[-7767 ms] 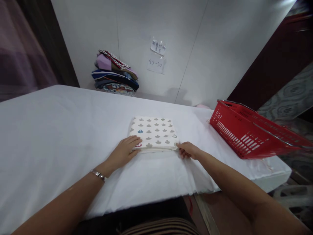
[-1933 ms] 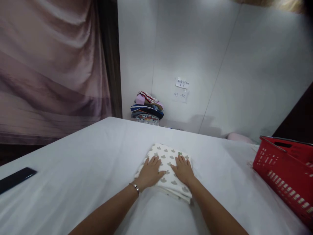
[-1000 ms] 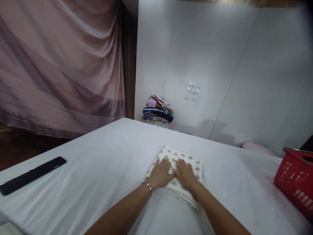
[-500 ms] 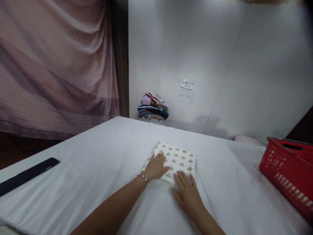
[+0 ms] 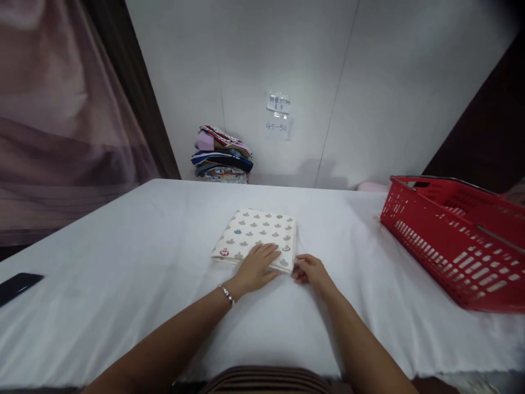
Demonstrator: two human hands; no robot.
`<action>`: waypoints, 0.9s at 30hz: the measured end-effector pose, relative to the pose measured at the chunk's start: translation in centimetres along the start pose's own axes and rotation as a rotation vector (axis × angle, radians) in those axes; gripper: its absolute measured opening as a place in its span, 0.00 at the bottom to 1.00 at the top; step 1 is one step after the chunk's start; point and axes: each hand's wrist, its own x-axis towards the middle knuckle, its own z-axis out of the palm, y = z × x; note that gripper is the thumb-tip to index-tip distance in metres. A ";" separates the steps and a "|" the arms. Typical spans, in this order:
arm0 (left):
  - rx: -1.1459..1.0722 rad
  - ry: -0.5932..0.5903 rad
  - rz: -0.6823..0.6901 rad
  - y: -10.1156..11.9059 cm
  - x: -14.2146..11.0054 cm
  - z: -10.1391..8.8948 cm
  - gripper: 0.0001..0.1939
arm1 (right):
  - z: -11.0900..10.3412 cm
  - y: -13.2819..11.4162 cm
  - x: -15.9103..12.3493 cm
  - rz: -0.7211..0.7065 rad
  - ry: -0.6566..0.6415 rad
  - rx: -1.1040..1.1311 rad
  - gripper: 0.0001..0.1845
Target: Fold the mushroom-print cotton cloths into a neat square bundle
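A folded white cloth (image 5: 250,230) with grey, blue, red and green motifs lies flat on the white-covered table (image 5: 135,241). My left hand (image 5: 256,269), a silver bracelet at its wrist, rests palm down on the cloth's near edge with the fingers stretched out. At the near right corner of the cloth is my right hand (image 5: 312,272), its fingers curled in and pressed together at the corner. Whether a bit of the fabric is pinched there is hard to make out, though the fingertips touch it.
A red plastic basket (image 5: 447,246) stands on the table to the right. A black phone-like object (image 5: 18,285) lies at the left edge. Behind the table is a stack of folded clothes (image 5: 223,156) against the wall, with paper signs (image 5: 279,115) beside it.
My left hand has slid from the cloth's left side to its near edge. My right hand has gone from lying flat on it to curled fingers at the near right corner. The view has shifted.
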 end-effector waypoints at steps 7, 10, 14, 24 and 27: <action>-0.002 -0.011 -0.041 1.0 0.9 0.6 0.19 | 0.5 -0.6 -0.8 0.047 -0.079 -0.041 0.04; 0.002 -0.024 -0.089 1.2 1.1 0.6 0.18 | 0.4 -0.7 -0.8 0.052 -0.097 -0.046 0.03; 0.012 -0.017 -0.100 1.6 1.2 0.8 0.19 | 0.3 -0.7 -0.8 0.085 -0.153 -0.057 0.02; 0.072 0.083 0.008 1.7 0.6 2.4 0.17 | 0.8 -0.9 -1.2 0.103 -0.138 0.075 0.06; 0.054 0.091 0.014 2.0 0.6 2.3 0.18 | 0.8 -0.6 -0.8 0.076 -0.154 0.137 0.07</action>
